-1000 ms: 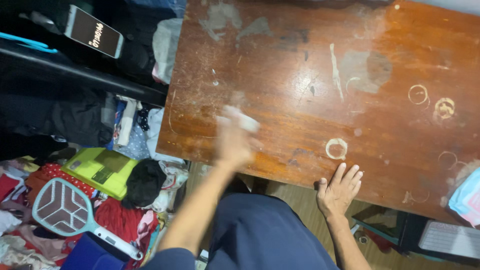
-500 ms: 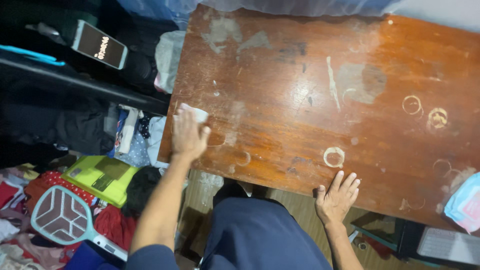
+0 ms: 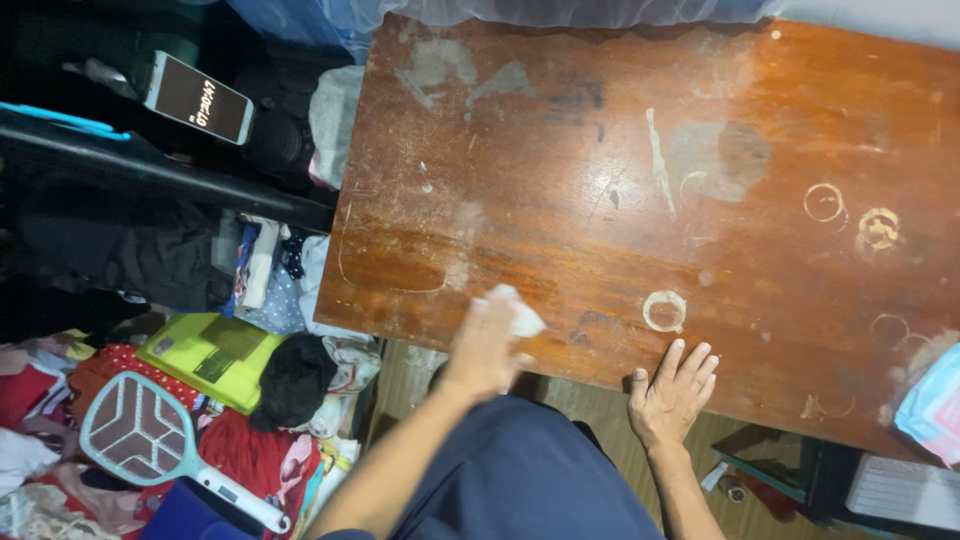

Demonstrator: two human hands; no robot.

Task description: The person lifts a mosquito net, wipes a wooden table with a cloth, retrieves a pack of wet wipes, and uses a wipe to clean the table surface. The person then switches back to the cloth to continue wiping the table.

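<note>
A worn brown wooden table [image 3: 600, 200] with pale ring stains fills the upper right of the head view. My left hand [image 3: 485, 345] presses a small white wipe [image 3: 520, 318] onto the table's near edge, blurred by motion. To its right, my right hand [image 3: 675, 388] lies flat on that same edge with fingers spread and nothing in it. Just above those fingers is a white ring stain [image 3: 665, 311]. My dark blue trouser leg [image 3: 520, 470] shows below the table.
Left of the table lie heaped clothes, a lit phone [image 3: 197, 97], a yellow-green box [image 3: 210, 355] and a teal racket-shaped swatter [image 3: 140, 435]. A pale blue packet [image 3: 935, 400] sits at the table's right edge, with a white grid-like object [image 3: 900, 495] below.
My left hand slid the wipe from the table's left edge rightward to the near edge, after an earlier sweep leftward. My right hand stayed planted.
</note>
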